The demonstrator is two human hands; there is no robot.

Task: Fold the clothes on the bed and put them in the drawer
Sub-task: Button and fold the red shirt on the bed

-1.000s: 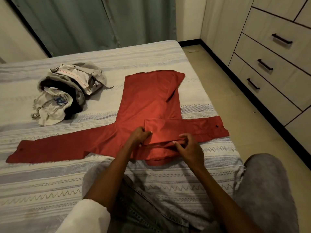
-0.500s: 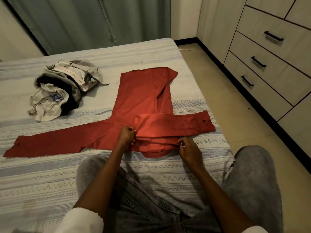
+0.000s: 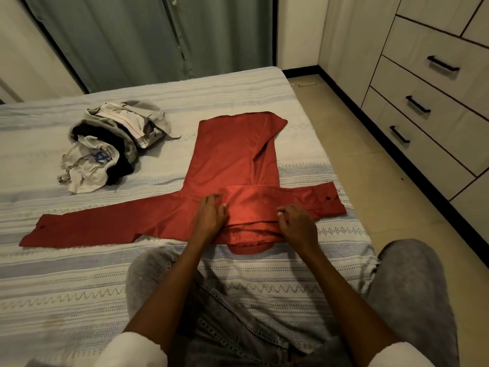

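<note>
A red long-sleeved shirt lies spread on the striped bed, collar end towards me. One sleeve stretches far left; the other lies across to the right, ending in a buttoned cuff. My left hand rests flat on the shirt near the shoulder fold, fingers straight. My right hand sits at the near edge of the folded sleeve with fingers loosely bent, holding nothing that I can see. The closed drawers with black handles stand across the floor on the right.
A crumpled pile of grey, white and black clothes lies on the bed to the far left of the shirt. My knees in grey trousers are at the bed's near edge. Green curtains hang behind the bed.
Both hands pinched the fabric near the collar before. They have let go: the left now lies flat on the shirt and the right has relaxed. The sleeve fold lies flatter.
</note>
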